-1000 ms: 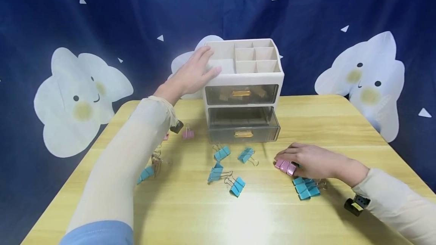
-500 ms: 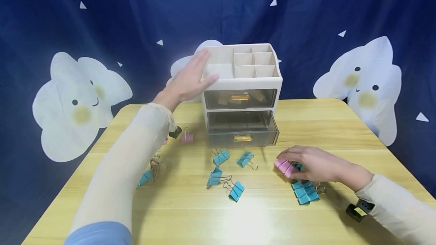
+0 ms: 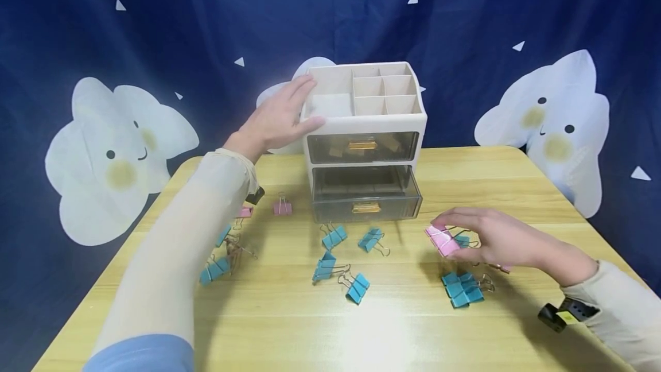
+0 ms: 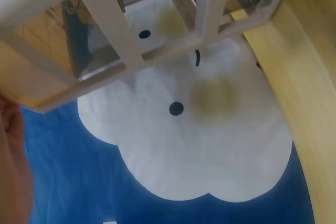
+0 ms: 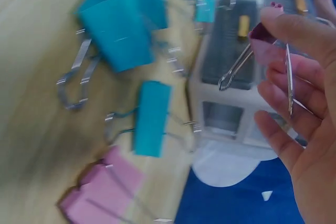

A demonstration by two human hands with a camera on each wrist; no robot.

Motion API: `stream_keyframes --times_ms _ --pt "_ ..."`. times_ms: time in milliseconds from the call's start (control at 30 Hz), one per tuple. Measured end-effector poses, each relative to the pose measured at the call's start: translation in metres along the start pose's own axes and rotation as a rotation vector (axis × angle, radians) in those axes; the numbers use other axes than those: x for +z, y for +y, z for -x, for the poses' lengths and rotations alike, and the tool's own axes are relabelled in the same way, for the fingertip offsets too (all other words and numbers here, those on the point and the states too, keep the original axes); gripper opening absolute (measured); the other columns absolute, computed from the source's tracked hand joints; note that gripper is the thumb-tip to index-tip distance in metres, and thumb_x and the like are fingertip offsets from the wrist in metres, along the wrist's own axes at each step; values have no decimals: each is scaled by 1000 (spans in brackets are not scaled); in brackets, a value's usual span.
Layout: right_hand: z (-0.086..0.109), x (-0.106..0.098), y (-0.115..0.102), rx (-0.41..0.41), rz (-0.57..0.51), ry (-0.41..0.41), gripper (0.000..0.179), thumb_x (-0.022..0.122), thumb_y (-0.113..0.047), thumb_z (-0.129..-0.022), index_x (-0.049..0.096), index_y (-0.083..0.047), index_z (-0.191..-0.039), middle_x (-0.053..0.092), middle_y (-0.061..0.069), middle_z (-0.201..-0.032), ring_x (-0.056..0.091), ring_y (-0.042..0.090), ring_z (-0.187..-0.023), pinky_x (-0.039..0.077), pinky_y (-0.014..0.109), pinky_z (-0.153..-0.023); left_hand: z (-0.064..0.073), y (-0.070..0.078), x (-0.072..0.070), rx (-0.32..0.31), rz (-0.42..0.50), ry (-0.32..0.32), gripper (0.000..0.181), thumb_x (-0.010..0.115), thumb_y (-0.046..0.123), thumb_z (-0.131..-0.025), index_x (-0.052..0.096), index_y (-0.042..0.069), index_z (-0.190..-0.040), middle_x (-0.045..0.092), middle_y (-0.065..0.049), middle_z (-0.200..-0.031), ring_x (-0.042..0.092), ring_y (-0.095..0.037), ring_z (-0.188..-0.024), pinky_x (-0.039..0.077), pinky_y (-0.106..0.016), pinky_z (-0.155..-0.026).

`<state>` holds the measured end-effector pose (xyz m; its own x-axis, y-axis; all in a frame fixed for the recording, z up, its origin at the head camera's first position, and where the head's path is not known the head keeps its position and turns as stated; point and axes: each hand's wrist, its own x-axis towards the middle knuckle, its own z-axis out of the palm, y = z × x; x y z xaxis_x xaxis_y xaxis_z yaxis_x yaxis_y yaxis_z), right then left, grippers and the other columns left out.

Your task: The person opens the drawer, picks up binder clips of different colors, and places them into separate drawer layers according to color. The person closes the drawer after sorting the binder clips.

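Observation:
My right hand (image 3: 503,237) pinches a pink binder clip (image 3: 441,240) between thumb and fingers, held a little above the table. In the right wrist view the same pink clip (image 5: 266,38) shows with its wire handles spread. Beneath this hand lie a teal binder clip (image 3: 466,241), a partly hidden pink one and overlapping teal clips (image 3: 462,290). My left hand (image 3: 276,116) rests on the top left edge of a white desk organizer (image 3: 369,125), fingers extended. The organizer's lower clear drawer (image 3: 335,211) is pulled out; its upper drawer (image 3: 330,148) is closed, with small tan shapes inside.
Several teal clips (image 3: 357,288) lie in front of the organizer. At the left, near my forearm, are a pink clip (image 3: 282,208), another teal clip (image 3: 214,270) and a brownish clear claw-like object (image 3: 234,254). A blue curtain (image 3: 439,27) hangs behind the wooden table (image 3: 289,326).
My right hand has lifted the pink clip off the table and moved slightly right and up, uncovering more of the teal clip below. My left hand has stayed on the organizer.

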<state>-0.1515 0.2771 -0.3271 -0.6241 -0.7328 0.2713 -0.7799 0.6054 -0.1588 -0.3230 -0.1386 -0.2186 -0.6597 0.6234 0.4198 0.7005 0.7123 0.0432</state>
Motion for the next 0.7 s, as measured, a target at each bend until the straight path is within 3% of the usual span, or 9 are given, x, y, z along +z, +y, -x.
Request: stream_keyframes --times_ms 300,500,700 --pt "-20 -27 -12 -104 -62 97 57 86 -24 -75 64 -16 -126 63 -10 -121 63 10 -105 42 11 -94 -1 -6 3 44 13 12 81 46 59 -94 27 7 -154 22 -8 -160 18 -21 -147 15 -36 -119" --pt "-42 -42 -20 -141 -77 147 58 86 -22 -75 64 -16 -128 65 -7 -120 63 12 -103 48 18 -88 -3 -5 6 48 3 34 80 46 58 -95 28 6 -153 23 -9 -160 18 -21 -147 16 -35 -118" --pt "-67 -47 -23 -68 -54 189 52 83 -21 -78 66 -12 -126 67 0 -118 64 17 -102 53 37 -80 -1 -4 7 60 0 60 80 47 57 -94 30 4 -152 26 -10 -158 22 -23 -146 18 -35 -118"
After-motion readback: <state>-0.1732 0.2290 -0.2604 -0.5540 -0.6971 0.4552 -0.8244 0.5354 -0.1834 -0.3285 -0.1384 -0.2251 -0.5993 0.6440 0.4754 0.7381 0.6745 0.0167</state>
